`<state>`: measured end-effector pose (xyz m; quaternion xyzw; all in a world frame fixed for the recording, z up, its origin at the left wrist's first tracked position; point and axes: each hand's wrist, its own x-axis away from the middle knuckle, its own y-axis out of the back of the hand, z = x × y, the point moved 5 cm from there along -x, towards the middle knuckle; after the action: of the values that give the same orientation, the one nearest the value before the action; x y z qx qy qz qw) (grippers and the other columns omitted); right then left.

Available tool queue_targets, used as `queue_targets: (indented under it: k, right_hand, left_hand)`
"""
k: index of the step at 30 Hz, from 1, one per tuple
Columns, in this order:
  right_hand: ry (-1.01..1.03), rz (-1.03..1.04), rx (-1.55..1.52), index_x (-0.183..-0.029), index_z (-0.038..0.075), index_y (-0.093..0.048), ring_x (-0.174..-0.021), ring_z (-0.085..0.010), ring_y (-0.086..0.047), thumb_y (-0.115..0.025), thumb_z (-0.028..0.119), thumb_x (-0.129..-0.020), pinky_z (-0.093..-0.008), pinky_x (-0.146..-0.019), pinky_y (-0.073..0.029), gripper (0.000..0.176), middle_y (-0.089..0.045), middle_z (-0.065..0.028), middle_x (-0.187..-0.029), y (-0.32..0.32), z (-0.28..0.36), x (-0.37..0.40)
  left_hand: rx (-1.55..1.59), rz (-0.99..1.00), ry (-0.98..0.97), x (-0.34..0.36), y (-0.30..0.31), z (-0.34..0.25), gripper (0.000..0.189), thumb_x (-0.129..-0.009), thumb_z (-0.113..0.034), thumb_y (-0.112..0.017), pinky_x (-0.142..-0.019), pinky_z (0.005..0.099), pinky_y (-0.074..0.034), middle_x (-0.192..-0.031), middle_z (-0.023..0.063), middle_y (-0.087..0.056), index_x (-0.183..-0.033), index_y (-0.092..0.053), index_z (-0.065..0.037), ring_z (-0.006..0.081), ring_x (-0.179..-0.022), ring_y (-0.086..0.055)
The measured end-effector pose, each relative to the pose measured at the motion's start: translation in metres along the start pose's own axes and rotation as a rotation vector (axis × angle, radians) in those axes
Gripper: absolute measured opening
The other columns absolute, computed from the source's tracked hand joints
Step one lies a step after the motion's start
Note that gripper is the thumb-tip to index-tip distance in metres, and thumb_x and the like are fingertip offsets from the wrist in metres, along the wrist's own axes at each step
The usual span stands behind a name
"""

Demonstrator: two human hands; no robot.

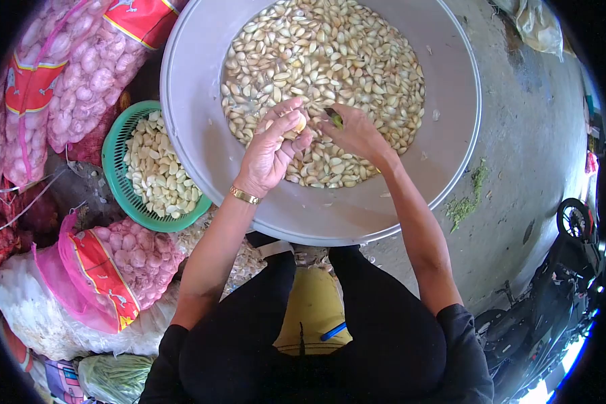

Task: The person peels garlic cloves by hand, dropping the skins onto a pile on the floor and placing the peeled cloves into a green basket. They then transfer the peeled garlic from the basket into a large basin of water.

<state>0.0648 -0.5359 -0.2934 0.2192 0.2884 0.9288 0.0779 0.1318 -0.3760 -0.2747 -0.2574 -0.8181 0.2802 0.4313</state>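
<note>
A wide grey basin [448, 135] holds many garlic cloves [330, 54] in water. Over its near part my left hand [269, 151], with a gold band at the wrist, is closed on a few garlic cloves [299, 124], one pale clove showing at the fingertips. Just to the right, my right hand [357, 133] is closed around a small knife [334, 118] with a dark tip and a yellow-green part; the fingers partly hide it. The two hands are close together but apart. A green basket [114, 158] of pale peeled cloves stands left of the basin.
Mesh bags of garlic [90, 81] lie at the far left, and another open pink bag [141, 259] sits below the basket. Green scraps [466, 202] lie on the concrete floor [512, 155]. A motorcycle [552, 296] stands at the lower right. A blue object [333, 331] lies between my legs.
</note>
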Motion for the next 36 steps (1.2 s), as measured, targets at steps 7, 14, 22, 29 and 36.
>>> queue_targets:
  k: [7, 14, 22, 29, 36]
  right_hand:
    - [-0.179, -0.21, 0.241, -0.107, 0.001, -0.064, -0.086, -0.0378, -0.065, -0.061, 0.034, -0.087, -0.0436, -0.077, -0.051, 0.038, -0.066, -0.0251, -0.095, 0.056, -0.054, -0.005]
    - [-0.256, -0.381, 0.344, -0.12, 0.003, -0.062, -0.097, -0.0403, -0.064, -0.063, 0.03, -0.083, -0.0473, -0.085, -0.051, 0.046, -0.067, -0.0238, -0.104, 0.103, -0.094, -0.039]
    - [-0.115, -0.338, 0.51, -0.116, 0.003, -0.064, -0.101, -0.0379, -0.063, -0.069, 0.027, -0.08, -0.0461, -0.086, -0.05, 0.043, -0.065, -0.0253, -0.109, 0.08, -0.09, -0.06]
    - [-0.184, -0.354, 0.1, -0.107, 0.002, -0.067, -0.086, -0.0357, -0.066, -0.069, 0.031, -0.083, -0.0428, -0.078, -0.05, 0.038, -0.068, -0.023, -0.093, 0.094, -0.084, -0.025]
    - [0.08, -0.384, -0.015, -0.098, 0.001, -0.069, -0.068, -0.0191, -0.063, -0.07, 0.016, -0.086, -0.0311, -0.063, -0.049, 0.019, -0.068, -0.0117, -0.08, 0.067, 0.002, 0.045]
  left_hand:
    - [0.025, 0.089, 0.012, -0.002, 0.003, 0.007, 0.01, -0.09, -0.006, -0.063, -0.082, 0.0283, -0.06, -0.107, 0.0069, -0.06, -0.099, -0.058, -0.007, 0.0159, -0.091, -0.066]
    - [0.101, 0.109, 0.028, -0.004, -0.001, 0.004, 0.014, -0.088, -0.003, -0.064, -0.081, 0.0338, -0.061, -0.106, 0.0106, -0.061, -0.1, -0.058, -0.006, 0.0245, -0.092, -0.067]
    - [0.092, 0.132, 0.009, -0.007, 0.0, 0.007, 0.018, -0.087, 0.0, -0.063, -0.086, 0.0373, -0.058, -0.102, 0.008, -0.062, -0.103, -0.057, -0.007, 0.0217, -0.093, -0.066]
    - [-0.009, 0.116, 0.023, -0.007, 0.003, 0.011, 0.019, -0.085, -0.002, -0.067, -0.087, 0.0361, -0.058, -0.102, 0.0067, -0.062, -0.099, -0.057, -0.009, 0.0182, -0.092, -0.065]
    - [-0.199, 0.042, 0.012, 0.003, -0.007, 0.018, 0.016, -0.083, -0.001, -0.069, -0.078, 0.035, -0.06, -0.094, 0.009, -0.066, -0.096, -0.059, -0.004, 0.0208, -0.085, -0.068]
